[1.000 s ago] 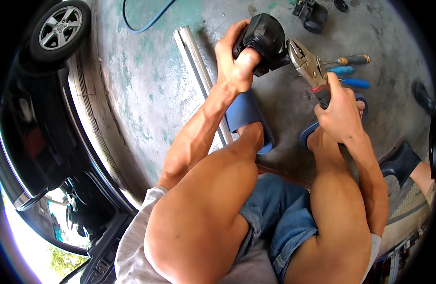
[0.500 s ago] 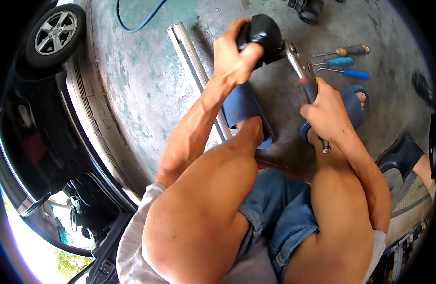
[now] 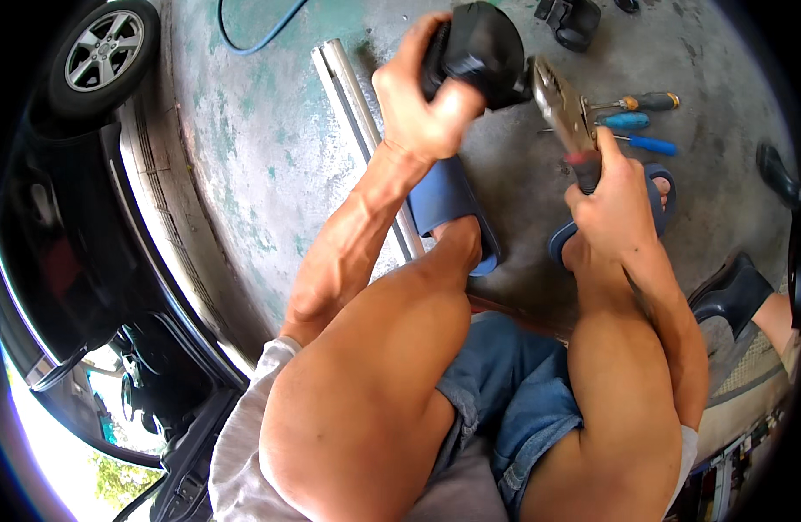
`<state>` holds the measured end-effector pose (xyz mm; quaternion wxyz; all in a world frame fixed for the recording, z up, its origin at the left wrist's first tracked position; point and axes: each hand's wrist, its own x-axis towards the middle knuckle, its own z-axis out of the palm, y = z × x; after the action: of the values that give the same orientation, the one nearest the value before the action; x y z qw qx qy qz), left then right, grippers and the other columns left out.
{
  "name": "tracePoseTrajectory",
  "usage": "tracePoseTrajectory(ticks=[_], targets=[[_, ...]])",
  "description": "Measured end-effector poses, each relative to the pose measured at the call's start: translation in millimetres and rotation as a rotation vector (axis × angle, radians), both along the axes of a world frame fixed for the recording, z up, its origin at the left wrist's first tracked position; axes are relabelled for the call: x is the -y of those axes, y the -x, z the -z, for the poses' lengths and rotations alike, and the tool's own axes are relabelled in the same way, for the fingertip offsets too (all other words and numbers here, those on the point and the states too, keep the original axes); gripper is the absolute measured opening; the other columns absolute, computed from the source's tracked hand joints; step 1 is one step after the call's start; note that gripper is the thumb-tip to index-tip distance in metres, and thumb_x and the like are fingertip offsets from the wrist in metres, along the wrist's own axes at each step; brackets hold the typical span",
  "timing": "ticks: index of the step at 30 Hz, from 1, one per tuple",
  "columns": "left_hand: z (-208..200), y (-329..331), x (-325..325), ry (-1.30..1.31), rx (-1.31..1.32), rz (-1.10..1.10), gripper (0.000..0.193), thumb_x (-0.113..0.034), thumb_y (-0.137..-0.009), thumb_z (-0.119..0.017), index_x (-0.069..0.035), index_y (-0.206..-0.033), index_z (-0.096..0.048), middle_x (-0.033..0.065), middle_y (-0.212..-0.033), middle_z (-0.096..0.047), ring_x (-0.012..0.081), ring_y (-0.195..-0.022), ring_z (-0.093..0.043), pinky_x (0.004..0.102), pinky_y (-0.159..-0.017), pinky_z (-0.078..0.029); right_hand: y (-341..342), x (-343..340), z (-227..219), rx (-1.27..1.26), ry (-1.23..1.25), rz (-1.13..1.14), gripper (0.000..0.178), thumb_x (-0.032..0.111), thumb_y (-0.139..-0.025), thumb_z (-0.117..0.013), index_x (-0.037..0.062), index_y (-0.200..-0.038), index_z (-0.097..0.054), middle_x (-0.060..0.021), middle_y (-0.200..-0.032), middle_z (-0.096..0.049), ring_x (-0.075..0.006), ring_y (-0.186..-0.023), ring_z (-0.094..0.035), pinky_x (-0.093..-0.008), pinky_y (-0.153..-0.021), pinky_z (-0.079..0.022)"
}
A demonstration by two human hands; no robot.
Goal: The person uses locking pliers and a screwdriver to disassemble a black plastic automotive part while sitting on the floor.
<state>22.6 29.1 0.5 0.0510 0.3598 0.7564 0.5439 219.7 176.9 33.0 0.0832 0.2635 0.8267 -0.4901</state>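
My left hand (image 3: pixel 428 104) is wrapped round a black, rounded plastic part (image 3: pixel 483 52), held up above the floor. The part's thumb side faces the tool in my other hand. My right hand (image 3: pixel 616 196) grips locking pliers (image 3: pixel 564 109) by their dark, red-banded handle. Their metal jaws point up and left, close beside the right edge of the black part; whether they touch it I cannot tell. Below both hands, my feet in blue slippers (image 3: pixel 444 193) rest on the floor.
Several screwdriver-like hand tools, one a blue-handled tool (image 3: pixel 653 144), lie right of the pliers. Another black part (image 3: pixel 577 24) sits at the far side. A silver rail (image 3: pixel 344 96) lies left of my foot. A black car (image 3: pixel 61 261) stands left; a person's black shoe (image 3: pixel 733 291) is at right.
The pliers have turned in my right hand, showing more of their flat side, and the hand has shifted slightly right. The black part has risen and tilted a little with my left hand.
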Motion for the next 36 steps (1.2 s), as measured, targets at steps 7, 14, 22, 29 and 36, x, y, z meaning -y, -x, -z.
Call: tracePoseTrajectory(ticks=[7, 14, 22, 29, 36], targets=[[-5.7, -2.4, -16.3, 0.292, -0.052, -0.033, 0.063, -0.027, -0.069, -0.063, 0.009, -0.121, -0.062, 0.0207, -0.093, -0.073, 0.0243, -0.087, -0.071, 0.0397, -0.083, -0.056, 11.8, 7.1, -17.6, 0.262, 0.242, 0.206, 0.034, 0.004, -0.07, -0.061, -0.0047, -0.103, -0.058, -0.0201, -0.076, -0.059, -0.0337, -0.07, -0.059, -0.0381, -0.069, -0.047], [27.0, -6.1, 15.3, -0.059, 0.583, 0.126, 0.072, -0.034, -0.066, -0.058, 0.009, -0.124, -0.061, 0.0113, -0.094, -0.07, 0.0193, -0.084, -0.063, 0.031, -0.077, -0.052, -8.5, -6.2, -1.9, 0.031, -0.086, -0.107, 0.038, 0.0, -0.072, -0.066, -0.0033, -0.108, -0.054, -0.0311, -0.082, -0.067, -0.0505, -0.084, -0.065, -0.0535, -0.073, -0.052], [6.6, -8.7, -1.3, -0.06, 0.2, 0.013, 0.062, -0.03, -0.071, -0.062, 0.007, -0.12, -0.062, 0.0189, -0.092, -0.071, 0.0259, -0.087, -0.07, 0.0353, -0.083, -0.055, -7.6, -2.8, -1.9, -0.01, -0.028, 0.016, 0.039, -0.002, -0.072, -0.064, -0.003, -0.11, -0.053, -0.0256, -0.088, -0.07, -0.0456, -0.086, -0.068, -0.046, -0.074, -0.051], [0.4, -6.0, -13.9, 0.24, 0.098, -0.034, 0.052, -0.027, -0.073, -0.063, 0.003, -0.115, -0.066, 0.0219, -0.09, -0.072, 0.0294, -0.084, -0.072, 0.0388, -0.081, -0.056, 12.2, 0.9, -14.6, 0.324, 0.241, 0.113, 0.036, 0.001, -0.072, -0.062, -0.0056, -0.106, -0.054, -0.0244, -0.07, -0.06, -0.0412, -0.072, -0.066, -0.0469, -0.07, -0.05], [15.2, -17.4, 20.0, 0.064, 0.549, 0.147, 0.068, -0.029, -0.068, -0.056, 0.011, -0.122, -0.06, 0.0149, -0.098, -0.071, 0.0223, -0.093, -0.064, 0.0329, -0.086, -0.052, -18.9, -30.6, 25.5, -0.072, 0.015, -0.242, 0.038, -0.001, -0.071, -0.067, -0.0048, -0.107, -0.054, -0.0299, -0.08, -0.067, -0.0489, -0.08, -0.066, -0.0528, -0.07, -0.053]])
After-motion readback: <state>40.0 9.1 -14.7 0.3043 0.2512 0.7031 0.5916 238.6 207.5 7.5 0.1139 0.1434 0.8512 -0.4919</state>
